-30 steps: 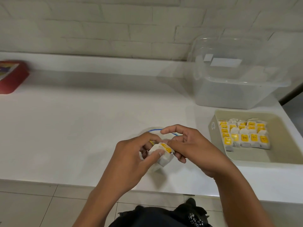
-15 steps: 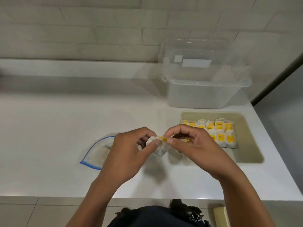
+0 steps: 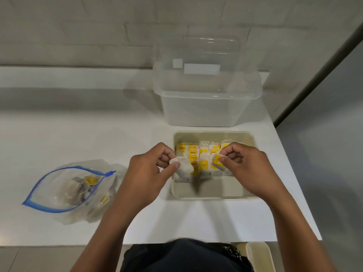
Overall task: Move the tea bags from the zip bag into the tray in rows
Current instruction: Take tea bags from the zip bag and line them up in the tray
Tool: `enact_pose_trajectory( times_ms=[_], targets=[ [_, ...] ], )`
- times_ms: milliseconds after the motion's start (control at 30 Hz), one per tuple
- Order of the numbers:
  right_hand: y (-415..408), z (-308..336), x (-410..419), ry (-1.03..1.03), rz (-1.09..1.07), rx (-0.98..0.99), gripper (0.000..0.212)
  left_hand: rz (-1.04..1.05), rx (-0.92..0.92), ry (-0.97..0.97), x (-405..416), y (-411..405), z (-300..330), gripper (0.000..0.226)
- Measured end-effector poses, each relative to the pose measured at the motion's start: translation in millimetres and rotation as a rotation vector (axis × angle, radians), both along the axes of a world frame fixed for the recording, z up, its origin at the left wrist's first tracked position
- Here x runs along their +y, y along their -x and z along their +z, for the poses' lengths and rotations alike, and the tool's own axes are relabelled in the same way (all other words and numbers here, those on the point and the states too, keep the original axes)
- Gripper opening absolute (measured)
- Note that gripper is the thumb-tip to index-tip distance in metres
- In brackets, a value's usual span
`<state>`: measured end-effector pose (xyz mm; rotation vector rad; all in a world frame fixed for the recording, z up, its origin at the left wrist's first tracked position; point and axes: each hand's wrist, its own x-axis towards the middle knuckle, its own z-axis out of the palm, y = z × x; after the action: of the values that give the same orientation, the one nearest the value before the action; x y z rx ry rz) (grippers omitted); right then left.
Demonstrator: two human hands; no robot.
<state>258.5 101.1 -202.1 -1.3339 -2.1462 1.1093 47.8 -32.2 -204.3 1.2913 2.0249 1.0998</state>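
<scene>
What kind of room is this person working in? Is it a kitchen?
Probably a kitchen or pantry counter, though I can't be sure. A white countertop runs along a painted brick wall, a clear plastic storage box stands at the back, and tea bags are being lined up in a beige tray.

Both forearms reached forward side by side, the left hand (image 3: 149, 173) curled with thumb and forefinger pinching a white tea bag (image 3: 183, 167), the right hand (image 3: 249, 169) apart from it, fingers curled, thumb and forefinger pinching a yellow-tagged tea bag (image 3: 217, 162)
</scene>
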Motion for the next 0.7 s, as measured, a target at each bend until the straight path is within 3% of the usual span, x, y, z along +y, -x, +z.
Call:
enact_pose_trajectory(
  times_ms=[333,700],
  targets=[
    [7,-46,29,0.22,0.385,-0.361,0.013,0.061,0.114,0.037,16,-8,-10,0.019],
    [36,-88,50,0.048,0.281,-0.549,0.017,0.068,0.16,0.066,15,-5,-14,0.01]
  ],
)
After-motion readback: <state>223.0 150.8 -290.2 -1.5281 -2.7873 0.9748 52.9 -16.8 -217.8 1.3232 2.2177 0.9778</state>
